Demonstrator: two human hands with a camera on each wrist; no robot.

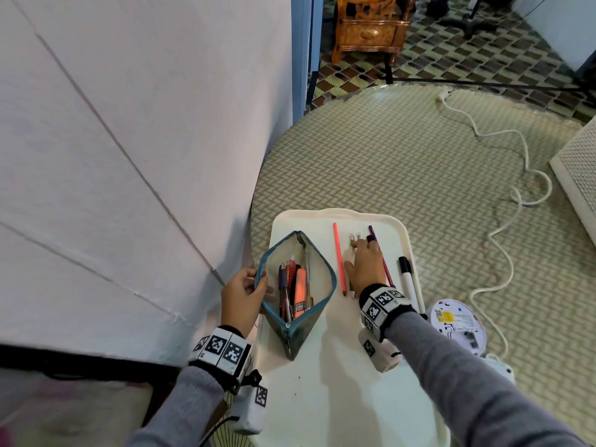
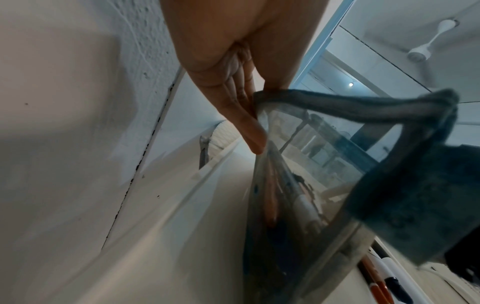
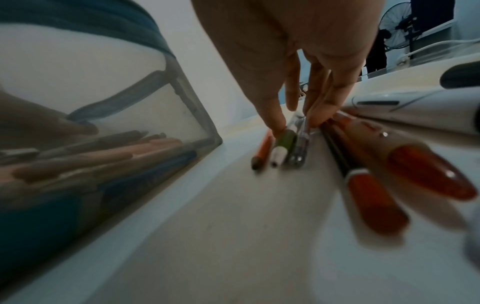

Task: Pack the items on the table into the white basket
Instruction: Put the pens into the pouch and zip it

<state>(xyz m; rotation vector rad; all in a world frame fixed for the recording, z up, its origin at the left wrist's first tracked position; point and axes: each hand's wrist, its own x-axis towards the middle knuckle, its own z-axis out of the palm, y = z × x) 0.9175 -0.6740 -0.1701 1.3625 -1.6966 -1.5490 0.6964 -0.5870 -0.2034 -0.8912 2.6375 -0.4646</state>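
White cable (image 1: 527, 153) lies near a round white device (image 1: 458, 324)

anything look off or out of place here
Nothing looks spilled or broken. The loose pens lie side by side on the tray beside the open pouch. A white cable snakes untidily across the table right of the tray.

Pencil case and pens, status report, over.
Left hand holds pencil case open. Right hand pinches two pens on tray. Pink pencil, marker lie alongside, nothing blocking the case mouth.

Teal pouch (image 1: 300, 337) open on white tray (image 1: 322, 398), pens (image 1: 300, 291) inside; pink pencil (image 1: 339, 258), green pen (image 3: 285, 138), marker (image 1: 408, 280) lie beside.
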